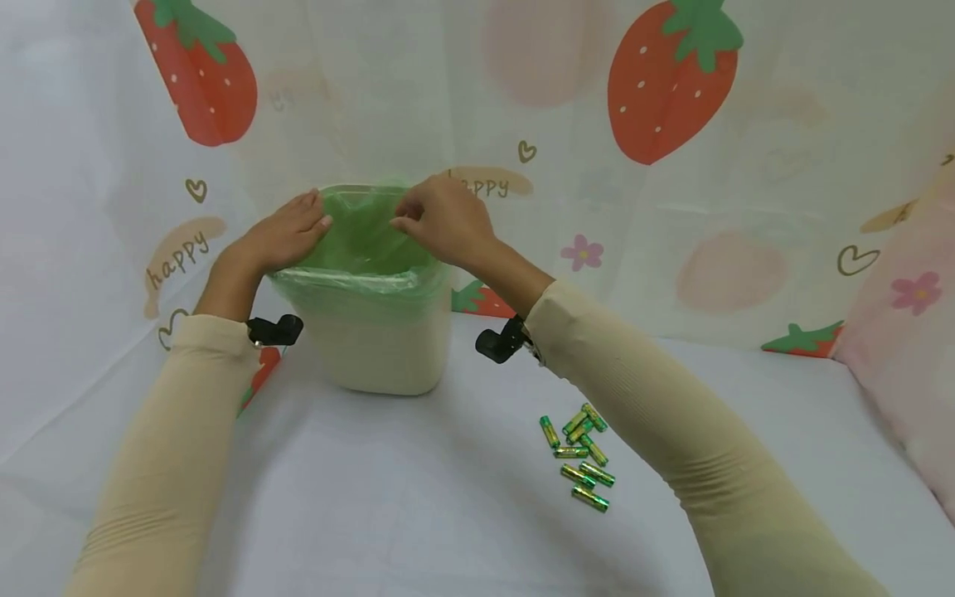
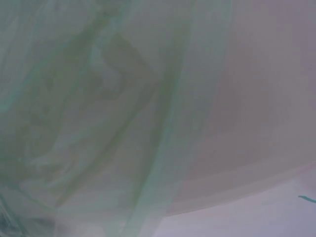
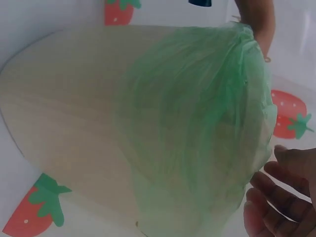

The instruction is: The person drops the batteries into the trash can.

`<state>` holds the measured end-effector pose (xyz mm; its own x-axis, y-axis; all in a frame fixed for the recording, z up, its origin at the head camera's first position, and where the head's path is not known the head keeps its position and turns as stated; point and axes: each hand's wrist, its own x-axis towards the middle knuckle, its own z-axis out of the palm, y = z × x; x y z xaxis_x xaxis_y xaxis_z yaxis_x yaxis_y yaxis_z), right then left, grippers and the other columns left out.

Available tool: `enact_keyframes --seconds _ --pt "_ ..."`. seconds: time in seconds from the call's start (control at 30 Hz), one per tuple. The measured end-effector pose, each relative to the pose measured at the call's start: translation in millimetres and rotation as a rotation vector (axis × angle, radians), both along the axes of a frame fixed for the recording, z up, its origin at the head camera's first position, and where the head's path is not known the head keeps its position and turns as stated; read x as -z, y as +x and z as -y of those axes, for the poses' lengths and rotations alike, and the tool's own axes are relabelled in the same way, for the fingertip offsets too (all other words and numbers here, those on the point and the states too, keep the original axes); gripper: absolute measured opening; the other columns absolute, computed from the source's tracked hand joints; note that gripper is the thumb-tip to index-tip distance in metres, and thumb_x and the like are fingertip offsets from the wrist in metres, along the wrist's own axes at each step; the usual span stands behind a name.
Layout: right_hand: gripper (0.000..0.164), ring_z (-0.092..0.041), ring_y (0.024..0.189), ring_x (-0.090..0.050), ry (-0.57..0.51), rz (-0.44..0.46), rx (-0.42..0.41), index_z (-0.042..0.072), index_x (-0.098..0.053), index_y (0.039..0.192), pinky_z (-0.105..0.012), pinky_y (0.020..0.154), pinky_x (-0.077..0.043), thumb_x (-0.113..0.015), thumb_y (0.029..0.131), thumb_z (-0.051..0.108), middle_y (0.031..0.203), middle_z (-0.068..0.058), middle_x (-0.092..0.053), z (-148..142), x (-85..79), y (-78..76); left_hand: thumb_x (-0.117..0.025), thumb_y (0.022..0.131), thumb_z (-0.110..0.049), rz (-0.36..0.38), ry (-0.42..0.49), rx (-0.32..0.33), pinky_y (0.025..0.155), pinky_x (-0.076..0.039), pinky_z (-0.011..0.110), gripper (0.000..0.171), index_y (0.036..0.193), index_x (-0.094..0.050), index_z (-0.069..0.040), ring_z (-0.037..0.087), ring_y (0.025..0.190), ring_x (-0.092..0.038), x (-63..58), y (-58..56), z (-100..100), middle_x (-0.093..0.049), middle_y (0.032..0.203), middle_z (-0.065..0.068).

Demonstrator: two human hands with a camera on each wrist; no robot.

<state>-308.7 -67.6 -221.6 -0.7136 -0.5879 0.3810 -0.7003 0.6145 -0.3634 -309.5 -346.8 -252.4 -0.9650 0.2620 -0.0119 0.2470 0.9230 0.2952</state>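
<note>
A pale bin (image 1: 384, 352) stands on the white cloth, lined with a thin green plastic bag (image 1: 366, 228) folded down over its rim. My left hand (image 1: 287, 230) rests on the bin's left rim, fingers extended over the bag's edge. At the right rim is my right hand (image 1: 446, 217), its fingers loosely bent. In the right wrist view, the fingertips (image 3: 254, 185) are right at the edge of the green bag, with the thumb a little apart from them and no plastic showing between. The left wrist view shows blurred bag folds (image 2: 118, 118) against the bin wall.
Several green-and-gold batteries (image 1: 585, 452) lie in a loose group on the white cloth (image 1: 418, 497), right of the bin and beside the right forearm. A strawberry-patterned curtain (image 1: 552, 199) hangs close behind the bin. A pink cloth surface (image 1: 910, 356) rises at the far right.
</note>
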Motion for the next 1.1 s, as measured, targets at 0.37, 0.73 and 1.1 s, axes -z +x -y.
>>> enact_keyframes --seconds 0.37,0.73,1.1 --pt "0.022 -0.012 0.097 -0.065 -0.018 0.005 0.025 0.017 -0.08 0.11 -0.027 0.073 -0.053 -0.064 0.102 0.031 0.104 0.004 -0.074 -15.6 0.3 4.0 -0.021 0.113 -0.032 -0.008 -0.01 0.005 0.125 0.001 0.053 0.066 0.154 0.0 0.016 0.045 0.153 0.007 -1.8 1.0 2.2 0.006 0.164 0.032" --pt "0.02 -0.012 0.085 -0.065 -0.116 0.005 -0.027 0.014 -0.081 0.104 -0.028 0.064 -0.052 -0.065 0.1 0.025 0.096 0.005 -0.076 -42.5 6.8 16.2 -0.022 0.113 -0.031 -0.015 -0.007 0.0 0.125 0.0 0.053 0.066 0.154 -0.001 0.016 0.045 0.153 0.007 -4.6 1.7 6.0 0.005 0.164 0.033" --pt "0.017 -0.012 0.083 -0.063 -0.115 -0.062 -0.031 0.013 -0.081 0.104 -0.03 0.061 -0.049 -0.067 0.099 0.02 0.094 0.003 -0.075 -72.0 22.5 37.4 -0.02 0.112 -0.035 -0.001 -0.018 -0.006 0.125 0.001 0.053 0.068 0.155 0.001 0.014 0.044 0.153 0.009 0.8 -4.9 9.4 0.008 0.165 0.03"
